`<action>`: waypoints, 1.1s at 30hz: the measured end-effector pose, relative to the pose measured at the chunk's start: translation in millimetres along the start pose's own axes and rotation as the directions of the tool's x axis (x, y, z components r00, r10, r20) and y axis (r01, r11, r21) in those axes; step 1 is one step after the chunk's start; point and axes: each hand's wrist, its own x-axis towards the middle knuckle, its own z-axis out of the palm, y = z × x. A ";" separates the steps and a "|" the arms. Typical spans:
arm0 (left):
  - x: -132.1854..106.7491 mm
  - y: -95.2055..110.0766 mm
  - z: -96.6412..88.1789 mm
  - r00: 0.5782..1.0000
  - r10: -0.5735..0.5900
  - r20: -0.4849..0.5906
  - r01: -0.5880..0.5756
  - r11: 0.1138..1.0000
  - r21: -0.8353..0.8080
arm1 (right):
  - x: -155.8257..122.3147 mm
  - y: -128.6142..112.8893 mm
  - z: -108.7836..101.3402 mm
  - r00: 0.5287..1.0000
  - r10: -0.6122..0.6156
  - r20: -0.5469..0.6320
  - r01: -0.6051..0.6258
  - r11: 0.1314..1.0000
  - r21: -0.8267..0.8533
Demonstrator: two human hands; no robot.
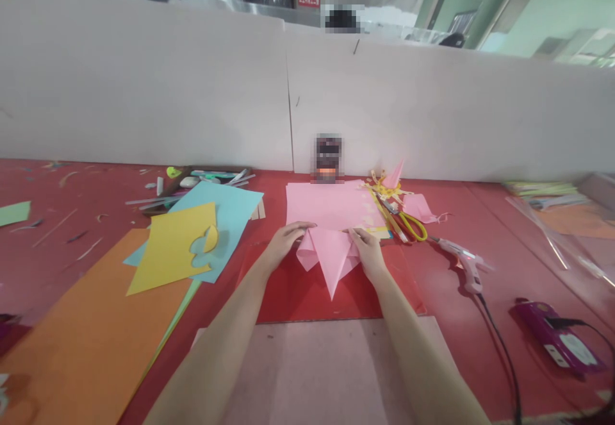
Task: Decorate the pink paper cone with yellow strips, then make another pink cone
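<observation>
A pink paper sheet (327, 210) lies flat at the middle of the red table (86, 194). On its near edge sits a folded pink paper piece (329, 258), pointed toward me. My left hand (283, 239) presses on the piece's left upper corner, fingers stretched flat. My right hand (368, 249) rests on the right upper corner, fingers laid flat on the fold. Both forearms reach in from the bottom of the view.
Yellow (173, 249), light blue (230, 210) and orange (91, 329) sheets lie to the left, with pens and tools (192, 184) behind. Yellow-handled scissors (406, 223) and pink scraps sit right of the pink sheet. A glue gun (464, 265) and a purple box (557, 335) lie further right. A white partition (288, 91) stands behind.
</observation>
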 end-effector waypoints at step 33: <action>-4.7 6.5 6.4 0.988 -0.035 0.147 0.007 0.983 0.186 | -12.2 -19.2 7.6 0.951 0.114 0.286 -0.077 0.987 -0.138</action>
